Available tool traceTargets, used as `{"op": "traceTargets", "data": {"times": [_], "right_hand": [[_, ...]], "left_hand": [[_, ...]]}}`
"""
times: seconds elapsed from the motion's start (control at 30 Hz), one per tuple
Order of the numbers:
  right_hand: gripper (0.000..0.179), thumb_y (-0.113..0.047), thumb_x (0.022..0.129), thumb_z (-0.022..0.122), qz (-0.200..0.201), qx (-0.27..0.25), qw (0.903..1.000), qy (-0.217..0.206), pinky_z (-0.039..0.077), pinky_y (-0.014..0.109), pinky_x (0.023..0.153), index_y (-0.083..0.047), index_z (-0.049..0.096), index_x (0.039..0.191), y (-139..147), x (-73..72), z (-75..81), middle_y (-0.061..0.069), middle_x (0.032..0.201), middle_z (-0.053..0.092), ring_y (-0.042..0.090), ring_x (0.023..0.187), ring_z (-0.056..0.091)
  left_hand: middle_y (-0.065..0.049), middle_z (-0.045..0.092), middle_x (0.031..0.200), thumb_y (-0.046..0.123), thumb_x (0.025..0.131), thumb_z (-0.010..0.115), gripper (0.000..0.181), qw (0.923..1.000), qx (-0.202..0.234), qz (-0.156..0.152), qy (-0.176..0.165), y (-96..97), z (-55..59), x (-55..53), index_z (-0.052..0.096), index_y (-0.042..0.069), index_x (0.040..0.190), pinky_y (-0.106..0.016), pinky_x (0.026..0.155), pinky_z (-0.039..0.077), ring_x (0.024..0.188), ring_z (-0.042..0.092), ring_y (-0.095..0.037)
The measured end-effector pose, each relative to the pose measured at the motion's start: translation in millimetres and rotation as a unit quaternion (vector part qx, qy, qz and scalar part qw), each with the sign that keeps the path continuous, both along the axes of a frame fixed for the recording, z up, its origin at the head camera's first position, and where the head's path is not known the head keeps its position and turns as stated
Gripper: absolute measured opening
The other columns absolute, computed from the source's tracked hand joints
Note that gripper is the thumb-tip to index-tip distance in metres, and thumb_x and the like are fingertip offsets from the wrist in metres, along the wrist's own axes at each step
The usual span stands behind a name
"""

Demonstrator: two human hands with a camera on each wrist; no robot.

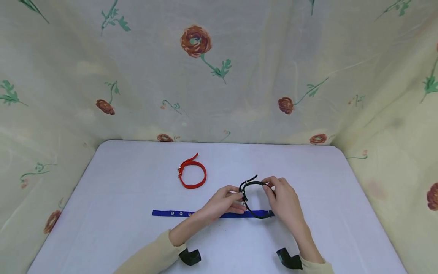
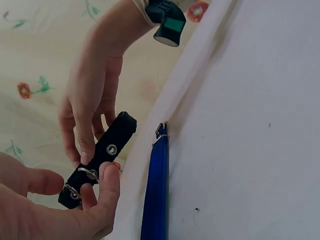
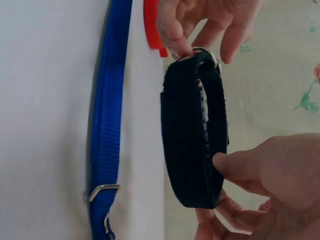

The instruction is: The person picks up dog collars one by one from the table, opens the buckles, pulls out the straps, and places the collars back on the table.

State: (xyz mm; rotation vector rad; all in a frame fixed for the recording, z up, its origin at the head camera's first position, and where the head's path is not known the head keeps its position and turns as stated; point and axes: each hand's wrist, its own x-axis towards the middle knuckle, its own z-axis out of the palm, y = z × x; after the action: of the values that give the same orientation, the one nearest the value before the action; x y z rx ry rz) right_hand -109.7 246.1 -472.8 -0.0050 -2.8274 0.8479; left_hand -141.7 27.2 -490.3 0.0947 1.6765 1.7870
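Observation:
A black dog collar (image 3: 180,135) is fastened into a loop and held up over the table between both hands. My left hand (image 1: 224,201) pinches it on its left side, at the metal buckle and ring (image 2: 89,173). On the opposite side my right hand (image 1: 284,203) grips the strap, thumb on one face and fingers on the other. The strap's free end (image 1: 252,178) sticks up beyond the buckle. Metal eyelets (image 2: 112,149) show along the band in the left wrist view. Below the hands a blue collar (image 1: 165,213) lies stretched out flat, partly covered by the left forearm.
A red collar (image 1: 195,186), buckled into a loop, lies farther back on the white table (image 1: 137,167). The blue collar's buckle (image 3: 104,192) is at its right end. Flower-patterned cloth (image 1: 246,114) hangs behind and beside the table. Each wrist wears a black camera (image 1: 190,257).

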Motion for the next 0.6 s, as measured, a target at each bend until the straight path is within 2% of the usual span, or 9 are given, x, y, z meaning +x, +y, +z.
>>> {"op": "traceTargets", "data": {"times": [0.13, 0.27, 0.37, 0.5, 0.6], "right_hand": [[0.016, -0.012, 0.106, 0.067, 0.008, -0.001, 0.9999, 0.012, 0.041, 0.033, 0.069, -0.008, 0.074, 0.12, -5.6, 8.3, 6.6, 0.015, 0.105, 0.072, 0.02, 0.078, 0.055], [0.016, -0.014, 0.106, 0.068, 0.011, -0.004, 0.9999, 0.01, 0.042, 0.031, 0.071, -0.01, 0.074, 0.12, -11.8, 15.6, 10.6, 0.013, 0.105, 0.072, 0.018, 0.08, 0.056], [0.015, -0.014, 0.106, 0.068, 0.013, -0.009, 0.9999, 0.004, 0.044, 0.03, 0.072, -0.012, 0.074, 0.12, -16.6, 22.1, 13.5, 0.012, 0.106, 0.071, 0.019, 0.083, 0.059], [0.015, -0.015, 0.106, 0.069, 0.021, -0.013, 0.9997, -0.003, 0.047, 0.03, 0.074, -0.014, 0.075, 0.12, -22.9, 31.2, 17.8, 0.01, 0.108, 0.071, 0.018, 0.088, 0.063], [0.016, -0.016, 0.106, 0.069, 0.027, -0.017, 0.9995, -0.009, 0.047, 0.029, 0.074, -0.016, 0.075, 0.121, -27.2, 36.2, 20.3, 0.009, 0.109, 0.071, 0.016, 0.089, 0.063]], "left_hand": [[-0.017, 0.068, 0.117, 0.026, 0.112, 0.06, 0.037, 0.9999, -0.002, 0.003, 0.01, -4.5, 2.3, 8.5, 0.052, 0.001, 0.138, -0.031, 0.087, 0.066, 0.096, 0.081, -0.021], [-0.02, 0.065, 0.118, 0.027, 0.112, 0.059, 0.032, 0.9998, -0.002, 0.008, 0.019, -9.9, 3.3, 16.1, 0.053, 0.004, 0.133, -0.032, 0.087, 0.066, 0.093, 0.08, -0.019], [-0.021, 0.064, 0.12, 0.032, 0.112, 0.059, 0.032, 0.9994, -0.012, 0.006, 0.031, -14.9, 3.7, 22.6, 0.054, 0.007, 0.132, -0.037, 0.092, 0.065, 0.092, 0.081, -0.022], [-0.016, 0.065, 0.12, 0.038, 0.112, 0.06, 0.033, 0.9986, -0.026, -0.002, 0.045, -21.9, 4.6, 32.0, 0.056, 0.011, 0.131, -0.042, 0.101, 0.062, 0.092, 0.083, -0.027], [-0.014, 0.068, 0.119, 0.039, 0.112, 0.06, 0.033, 0.998, -0.031, 0.0, 0.055, -26.6, 5.8, 39.4, 0.057, 0.012, 0.131, -0.045, 0.103, 0.061, 0.091, 0.083, -0.028]]}}
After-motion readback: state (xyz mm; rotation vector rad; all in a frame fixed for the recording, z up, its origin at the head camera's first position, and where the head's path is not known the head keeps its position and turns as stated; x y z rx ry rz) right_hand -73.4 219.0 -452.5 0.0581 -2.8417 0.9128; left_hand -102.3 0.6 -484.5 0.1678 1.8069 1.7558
